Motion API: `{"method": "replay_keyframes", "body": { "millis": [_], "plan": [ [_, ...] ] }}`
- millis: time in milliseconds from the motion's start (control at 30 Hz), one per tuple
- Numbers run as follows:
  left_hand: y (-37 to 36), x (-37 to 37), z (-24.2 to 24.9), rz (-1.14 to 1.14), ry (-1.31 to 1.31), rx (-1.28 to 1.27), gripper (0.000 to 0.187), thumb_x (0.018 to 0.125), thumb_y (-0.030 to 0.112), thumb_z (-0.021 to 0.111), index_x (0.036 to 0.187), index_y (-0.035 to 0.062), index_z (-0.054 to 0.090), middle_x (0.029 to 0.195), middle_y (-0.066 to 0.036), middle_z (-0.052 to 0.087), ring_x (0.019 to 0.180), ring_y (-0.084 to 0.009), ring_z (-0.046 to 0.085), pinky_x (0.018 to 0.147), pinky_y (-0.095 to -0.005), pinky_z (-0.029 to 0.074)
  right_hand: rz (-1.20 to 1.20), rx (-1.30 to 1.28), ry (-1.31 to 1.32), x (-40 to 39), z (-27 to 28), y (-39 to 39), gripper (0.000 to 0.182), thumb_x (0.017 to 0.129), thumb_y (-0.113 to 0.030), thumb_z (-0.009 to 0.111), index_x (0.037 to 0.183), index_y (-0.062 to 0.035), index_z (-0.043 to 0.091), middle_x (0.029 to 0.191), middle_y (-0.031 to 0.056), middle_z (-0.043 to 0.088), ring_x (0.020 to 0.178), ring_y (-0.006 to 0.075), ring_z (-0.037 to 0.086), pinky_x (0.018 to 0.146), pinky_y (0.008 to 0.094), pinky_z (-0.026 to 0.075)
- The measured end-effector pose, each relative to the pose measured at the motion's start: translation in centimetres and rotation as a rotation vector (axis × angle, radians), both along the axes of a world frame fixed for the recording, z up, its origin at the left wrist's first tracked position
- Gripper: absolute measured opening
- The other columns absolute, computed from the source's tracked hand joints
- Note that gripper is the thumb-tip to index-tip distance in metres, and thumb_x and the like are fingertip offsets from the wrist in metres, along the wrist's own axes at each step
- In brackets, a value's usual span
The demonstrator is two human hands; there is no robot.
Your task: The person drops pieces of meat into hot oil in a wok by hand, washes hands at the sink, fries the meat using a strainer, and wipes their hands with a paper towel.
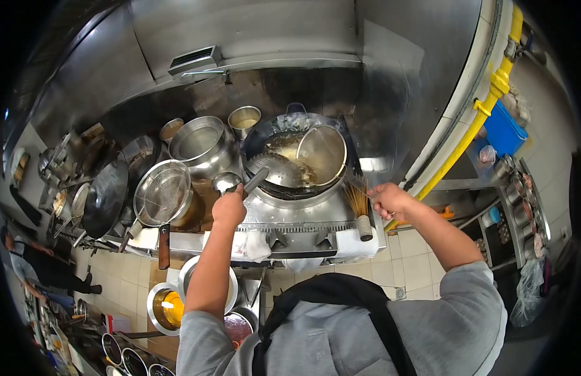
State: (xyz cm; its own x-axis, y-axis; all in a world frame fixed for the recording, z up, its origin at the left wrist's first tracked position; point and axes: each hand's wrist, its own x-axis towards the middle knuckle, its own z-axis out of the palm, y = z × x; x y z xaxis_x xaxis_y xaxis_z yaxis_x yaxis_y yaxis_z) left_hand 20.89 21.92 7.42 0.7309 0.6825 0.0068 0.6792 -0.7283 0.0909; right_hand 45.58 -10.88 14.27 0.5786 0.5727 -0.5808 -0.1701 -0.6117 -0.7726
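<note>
My left hand (229,207) is closed round the handle of a perforated skimmer (276,169), whose round head lies over the wok (256,135). A metal ladle (226,182) shows just beside this hand. My right hand (389,201) is closed on the thin handle of a round mesh strainer (322,155). The strainer is tilted over the wok's right side. Bubbling oil (285,149) shows between the two tools. Below and left of my right hand, a bamboo brush (358,203) rests at the stove's edge.
Left of the wok are a large pot (197,139), a small pot (244,119), a mesh sieve (162,193) and dark woks (106,199). White cloths (249,245) hang at the front edge. A yellow pipe (458,150) runs along the right. A person (49,269) stands far left.
</note>
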Motion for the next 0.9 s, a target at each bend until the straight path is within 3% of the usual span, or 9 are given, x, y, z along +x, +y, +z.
{"method": "replay_keyframes", "body": {
  "millis": [200,400,533,667,733,767,833,867,900],
  "plan": [
    [-1.8,0.4,0.2,-0.006,-0.001,0.008,0.050,0.083,0.012,0.049,0.133,0.0131,0.048,0.095,-0.018,0.065,0.084,-0.0338,0.065,0.072,-0.0430,0.052,-0.106,0.139,0.257,1.1,-0.1,-1.4,0.022,0.085,-0.002,0.048,0.107,-0.0041,0.045,0.061,-0.0003,0.047,0.042,0.0077,0.037,0.037,0.0230,0.027],
    [-1.7,-0.5,-2.7,-0.005,-0.069,0.015,0.055,0.081,0.010,0.050,0.135,0.0125,0.045,0.096,-0.020,0.063,0.083,-0.0356,0.065,0.072,-0.0439,0.052,-0.170,0.249,0.400,2.0,0.0,-3.2,0.020,0.086,-0.003,0.049,0.105,-0.0035,0.045,0.062,0.0000,0.047,0.041,0.0067,0.034,0.036,0.0221,0.026],
    [-2.7,-0.9,-4.8,0.023,-0.097,-0.030,0.056,0.080,0.013,0.053,0.136,0.0123,0.043,0.095,-0.021,0.063,0.083,-0.0362,0.065,0.072,-0.0456,0.052,-0.187,0.318,0.349,3.0,0.6,-2.6,0.019,0.086,-0.003,0.049,0.105,-0.0036,0.045,0.062,0.0005,0.047,0.041,0.0073,0.034,0.035,0.0226,0.026],
    [-3.3,-0.4,-6.1,0.039,-0.142,-0.092,0.055,0.082,0.022,0.056,0.135,0.0134,0.043,0.095,-0.021,0.063,0.082,-0.0382,0.064,0.072,-0.0470,0.051,-0.242,0.367,0.031,5.6,0.0,-0.6,0.023,0.087,-0.003,0.047,0.109,-0.0046,0.049,0.059,0.0025,0.045,0.040,0.0095,0.034,0.034,0.0249,0.025],
    [-3.1,0.3,-7.6,0.047,-0.159,-0.111,0.055,0.084,0.024,0.056,0.136,0.0133,0.042,0.094,-0.022,0.063,0.081,-0.0388,0.064,0.072,-0.0474,0.051,-0.243,0.154,-0.511,7.9,-2.4,1.1,0.029,0.085,-0.004,0.043,0.113,-0.0020,0.052,0.065,0.0132,0.058,0.047,0.0235,0.054,0.040,0.0378,0.041],
    [-3.1,0.5,-8.3,0.045,-0.175,-0.115,0.055,0.084,0.024,0.055,0.136,0.0133,0.041,0.095,-0.022,0.063,0.082,-0.0388,0.064,0.072,-0.0477,0.051,-0.243,0.157,-0.516,9.1,-4.5,1.6,0.029,0.085,-0.004,0.043,0.113,-0.0020,0.052,0.065,0.0132,0.058,0.047,0.0235,0.054,0.040,0.0378,0.041],
    [-3.0,1.2,-9.1,0.049,-0.176,-0.145,0.054,0.086,0.024,0.054,0.137,0.0139,0.040,0.096,-0.022,0.062,0.084,-0.0388,0.064,0.074,-0.0481,0.051,-0.194,-0.029,-1.242,11.8,-8.7,2.6,0.034,0.083,-0.007,0.043,0.115,-0.0018,0.053,0.096,0.0259,0.064,0.085,0.0397,0.064,0.073,0.0461,0.051],
    [-3.3,1.6,-8.8,0.049,-0.184,-0.139,0.054,0.086,0.024,0.054,0.137,0.0139,0.040,0.096,-0.022,0.062,0.084,-0.0388,0.064,0.074,-0.0481,0.051,-0.197,-0.022,-1.250,12.3,-9.6,2.9,0.034,0.083,-0.007,0.043,0.115,-0.0018,0.053,0.096,0.0259,0.064,0.085,0.0397,0.064,0.073,0.0461,0.051],
    [-3.6,2.0,-8.5,0.075,-0.166,-0.166,0.054,0.086,0.024,0.054,0.137,0.0140,0.040,0.097,-0.022,0.062,0.085,-0.0389,0.063,0.075,-0.0480,0.051,-0.177,-0.156,-1.107,12.7,-10.3,3.2,0.033,0.083,-0.009,0.043,0.114,-0.0014,0.055,0.104,0.0271,0.061,0.098,0.0410,0.057,0.085,0.0458,0.046]
  ]
}}
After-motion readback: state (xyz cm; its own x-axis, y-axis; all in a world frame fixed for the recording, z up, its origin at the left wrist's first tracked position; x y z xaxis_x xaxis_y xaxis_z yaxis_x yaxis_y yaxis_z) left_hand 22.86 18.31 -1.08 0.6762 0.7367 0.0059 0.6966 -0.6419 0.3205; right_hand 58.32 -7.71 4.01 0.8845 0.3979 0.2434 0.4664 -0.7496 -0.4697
